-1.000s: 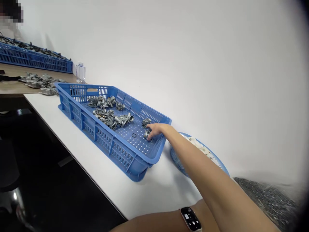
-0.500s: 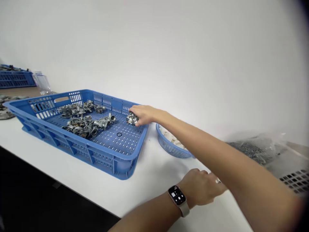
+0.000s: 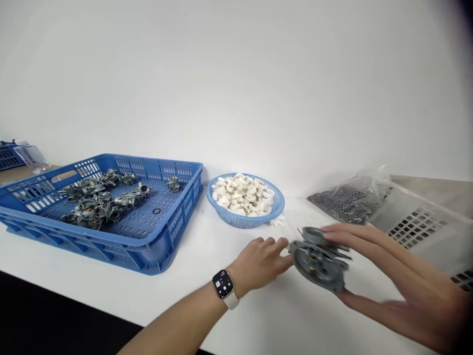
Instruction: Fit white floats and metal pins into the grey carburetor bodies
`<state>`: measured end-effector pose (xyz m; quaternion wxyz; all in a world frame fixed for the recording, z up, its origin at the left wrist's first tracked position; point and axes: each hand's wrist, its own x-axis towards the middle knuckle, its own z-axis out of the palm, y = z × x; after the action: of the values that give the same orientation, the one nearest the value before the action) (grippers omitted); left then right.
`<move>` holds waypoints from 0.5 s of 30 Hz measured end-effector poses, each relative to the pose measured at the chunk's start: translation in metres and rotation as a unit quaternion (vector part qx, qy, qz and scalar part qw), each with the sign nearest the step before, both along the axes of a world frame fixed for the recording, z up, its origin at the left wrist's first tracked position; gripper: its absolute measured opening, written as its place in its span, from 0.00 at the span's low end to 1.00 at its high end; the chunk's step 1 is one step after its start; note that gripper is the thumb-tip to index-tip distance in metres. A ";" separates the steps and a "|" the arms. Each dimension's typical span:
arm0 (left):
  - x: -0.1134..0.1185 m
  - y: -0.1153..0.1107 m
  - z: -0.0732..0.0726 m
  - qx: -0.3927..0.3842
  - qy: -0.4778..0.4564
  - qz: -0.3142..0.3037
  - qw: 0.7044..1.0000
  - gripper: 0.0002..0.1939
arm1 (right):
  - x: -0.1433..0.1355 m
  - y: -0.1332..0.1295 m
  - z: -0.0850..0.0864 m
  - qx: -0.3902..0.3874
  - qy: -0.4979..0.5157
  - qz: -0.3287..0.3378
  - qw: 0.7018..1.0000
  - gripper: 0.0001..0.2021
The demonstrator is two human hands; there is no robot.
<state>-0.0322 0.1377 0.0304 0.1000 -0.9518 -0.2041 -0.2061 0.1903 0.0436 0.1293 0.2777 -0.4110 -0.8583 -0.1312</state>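
Note:
My right hand [image 3: 384, 276] holds a grey metal carburetor [image 3: 320, 264] above the white table, fingers over its top and thumb beneath. The carburetor is tilted, its open underside with brass parts facing left. My left hand [image 3: 260, 261], with a smartwatch on its wrist, has curled fingers pinched close to the carburetor's left edge. Whatever lies between those fingertips is too small to make out. To the left, a blue crate [image 3: 148, 241] contains several more carburetors [image 3: 90, 207]. One carburetor [image 3: 173, 184] sits apart near its right wall.
Behind my hands stands a round blue basket [image 3: 240, 220] full of small white parts [image 3: 244, 195]. A clear bag of dark metal parts [image 3: 343, 202] and a light grey perforated basket [image 3: 417, 224] are at the right. A black ring [image 3: 156, 211] lies in the crate.
My right hand has left the crate, where a carburetor now stays near the right wall, and holds a carburetor at the right. The view has swung right, uncovering the basket of white parts.

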 end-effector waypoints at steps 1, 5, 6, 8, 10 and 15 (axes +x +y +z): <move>-0.001 -0.001 0.003 0.004 0.011 0.006 1.000 0.16 | 0.016 -0.009 -0.015 -0.011 0.014 -0.018 1.000 0.33; -0.002 -0.009 0.013 0.013 0.028 0.032 0.999 0.22 | 0.057 -0.034 -0.073 -0.115 0.113 -0.090 0.983 0.34; -0.001 -0.010 0.014 0.006 0.015 0.038 0.999 0.21 | 0.061 -0.036 -0.085 -0.141 0.136 -0.093 0.976 0.34; 0.000 -0.012 0.013 -0.022 -0.028 0.041 0.999 0.17 | 0.063 -0.037 -0.104 -0.202 0.179 -0.086 0.959 0.34; 0.002 -0.011 0.010 -0.060 -0.077 0.037 0.995 0.16 | 0.058 -0.033 -0.113 -0.286 0.232 -0.078 0.927 0.33; 0.002 -0.007 0.008 -0.132 -0.138 0.015 0.981 0.19 | 0.035 -0.016 -0.113 -0.393 0.392 -0.048 0.831 0.36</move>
<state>-0.0301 0.1308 0.0383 -0.0526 -0.9159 -0.2556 -0.3050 0.2254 0.0279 0.0159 0.3997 -0.5430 -0.6357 0.3759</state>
